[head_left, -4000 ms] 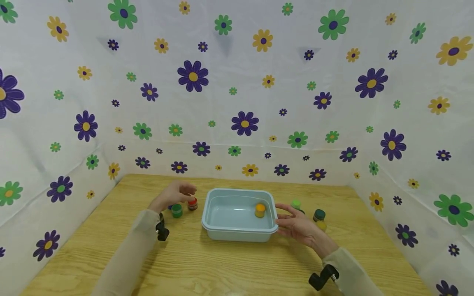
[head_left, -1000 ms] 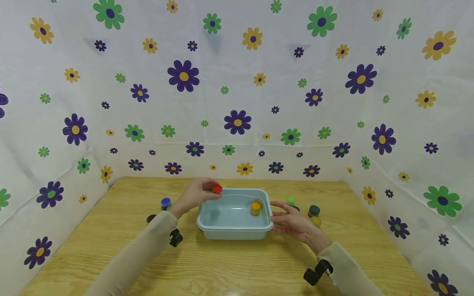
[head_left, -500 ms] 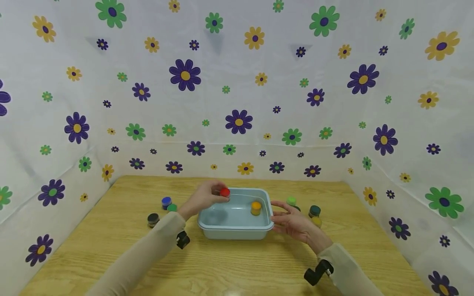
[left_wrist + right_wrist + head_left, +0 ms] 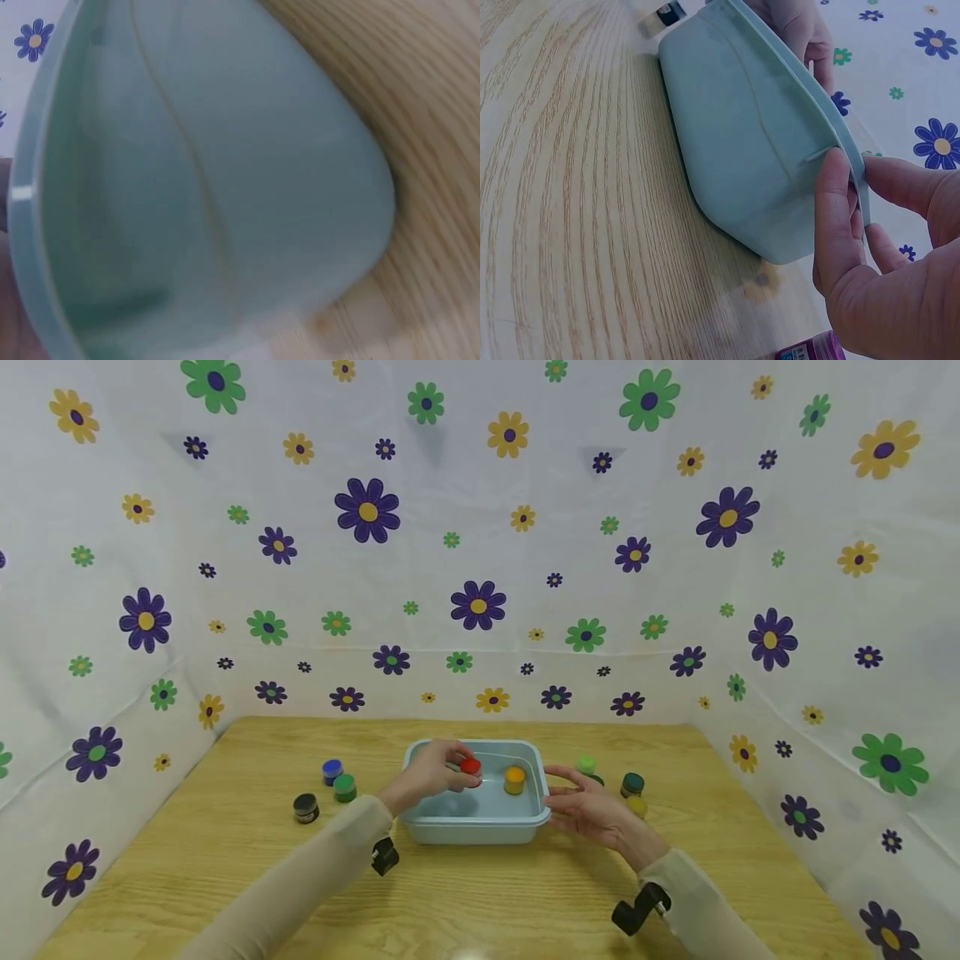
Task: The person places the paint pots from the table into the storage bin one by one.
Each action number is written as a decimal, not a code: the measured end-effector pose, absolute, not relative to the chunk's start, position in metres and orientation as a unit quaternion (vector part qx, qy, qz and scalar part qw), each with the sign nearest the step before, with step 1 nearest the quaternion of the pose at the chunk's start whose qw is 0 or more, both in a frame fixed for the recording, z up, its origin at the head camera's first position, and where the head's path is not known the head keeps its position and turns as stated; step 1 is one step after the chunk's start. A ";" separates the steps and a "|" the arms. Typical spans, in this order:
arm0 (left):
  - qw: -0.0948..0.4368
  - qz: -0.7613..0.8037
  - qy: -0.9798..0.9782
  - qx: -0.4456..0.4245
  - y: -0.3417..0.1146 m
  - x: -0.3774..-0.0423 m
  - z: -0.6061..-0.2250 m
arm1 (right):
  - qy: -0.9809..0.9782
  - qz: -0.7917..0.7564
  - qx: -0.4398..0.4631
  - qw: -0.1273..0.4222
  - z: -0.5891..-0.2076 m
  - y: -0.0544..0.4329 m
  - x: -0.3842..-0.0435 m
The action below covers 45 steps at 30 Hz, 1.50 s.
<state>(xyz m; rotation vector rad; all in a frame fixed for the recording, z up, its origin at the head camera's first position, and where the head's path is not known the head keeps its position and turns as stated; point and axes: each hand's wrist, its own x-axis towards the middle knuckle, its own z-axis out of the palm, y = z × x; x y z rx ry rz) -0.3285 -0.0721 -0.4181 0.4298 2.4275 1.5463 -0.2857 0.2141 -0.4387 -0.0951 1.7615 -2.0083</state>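
My left hand [image 4: 437,770] pinches a small red-lidded paint jar [image 4: 470,767] between thumb and fingers, low over the inside of a pale blue plastic basin [image 4: 474,834]. An orange-lidded paint jar [image 4: 514,781] stands inside the basin toward its right end. At the right end my right hand [image 4: 596,814] grips the rim. In the right wrist view, that hand [image 4: 885,277] has fingers on both sides of the basin's rim [image 4: 838,124]. The left wrist view is mostly filled by the basin's wall [image 4: 277,172], which hides the jar.
Left of the basin stand blue [image 4: 332,771], green [image 4: 345,787] and black [image 4: 306,807] jars on the wooden table [image 4: 450,902]. Right of it, near my hand, are light green [image 4: 587,765], dark teal [image 4: 632,784] and yellow [image 4: 637,807] jars. A flowered curtain [image 4: 420,568] surrounds the table.
My left hand has taken the red-lidded jar from the table on the left, carried it right across the rim and lowered it into the basin's opening. The right hand stays at the rim.
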 end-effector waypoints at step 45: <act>0.118 0.442 0.871 0.181 -0.015 -0.327 -0.441 | 0.637 -0.732 -0.034 0.240 -0.437 0.214 -0.286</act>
